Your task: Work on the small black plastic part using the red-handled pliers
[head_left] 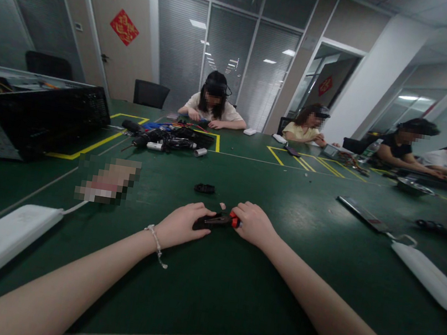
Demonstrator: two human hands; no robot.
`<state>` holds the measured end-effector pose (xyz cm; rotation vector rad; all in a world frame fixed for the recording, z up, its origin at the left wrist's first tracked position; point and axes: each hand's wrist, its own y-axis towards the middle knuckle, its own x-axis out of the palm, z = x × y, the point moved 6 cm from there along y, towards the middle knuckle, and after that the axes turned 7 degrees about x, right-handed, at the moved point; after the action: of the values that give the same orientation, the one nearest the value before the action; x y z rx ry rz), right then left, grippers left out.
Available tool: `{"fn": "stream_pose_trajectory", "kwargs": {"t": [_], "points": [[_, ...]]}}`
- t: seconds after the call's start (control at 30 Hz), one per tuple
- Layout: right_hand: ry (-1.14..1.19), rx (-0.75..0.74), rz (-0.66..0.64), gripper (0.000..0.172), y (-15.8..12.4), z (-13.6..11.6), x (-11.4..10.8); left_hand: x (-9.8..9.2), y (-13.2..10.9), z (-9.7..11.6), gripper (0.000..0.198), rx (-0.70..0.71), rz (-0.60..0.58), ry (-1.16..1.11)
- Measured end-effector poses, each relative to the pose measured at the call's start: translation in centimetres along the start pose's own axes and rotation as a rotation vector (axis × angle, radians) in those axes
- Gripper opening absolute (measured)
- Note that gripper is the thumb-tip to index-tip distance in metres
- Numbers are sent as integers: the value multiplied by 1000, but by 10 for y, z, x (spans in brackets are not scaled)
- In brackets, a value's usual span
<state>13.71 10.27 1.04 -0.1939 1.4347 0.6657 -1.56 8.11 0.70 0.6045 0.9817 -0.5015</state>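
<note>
My left hand [182, 225], with a light string bracelet at the wrist, grips one end of a dark elongated piece [212, 221] low over the table. The fingers of my right hand [254, 225] are closed around a small red-and-black object [235, 219], which meets the right end of the dark piece. Its exact kind is hidden by the fingers. Just beyond the hands lie a small pale pink scrap [222, 206] and a black plastic part [204, 188].
The green table [171, 294] carries a black computer case [50, 119] at far left. A pile of cables and tools [165, 135] lies ahead. White power banks flank me, left [6, 239] and right [430, 274], the right one cabled to a phone [361, 213]. Several people sit across the table.
</note>
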Motion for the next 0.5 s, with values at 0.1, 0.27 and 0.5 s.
{"fn": "stream_pose_trajectory", "kwargs": {"t": [0.1, 0.27, 0.5], "points": [[11, -14, 11, 16, 0, -1, 0, 0, 0, 0, 40, 3, 3, 0], [13, -12, -2, 17, 0, -1, 0, 1, 1, 0, 40, 19, 12, 4], [9, 11, -7, 17, 1, 0, -1, 0, 0, -1, 40, 18, 4, 3]]}}
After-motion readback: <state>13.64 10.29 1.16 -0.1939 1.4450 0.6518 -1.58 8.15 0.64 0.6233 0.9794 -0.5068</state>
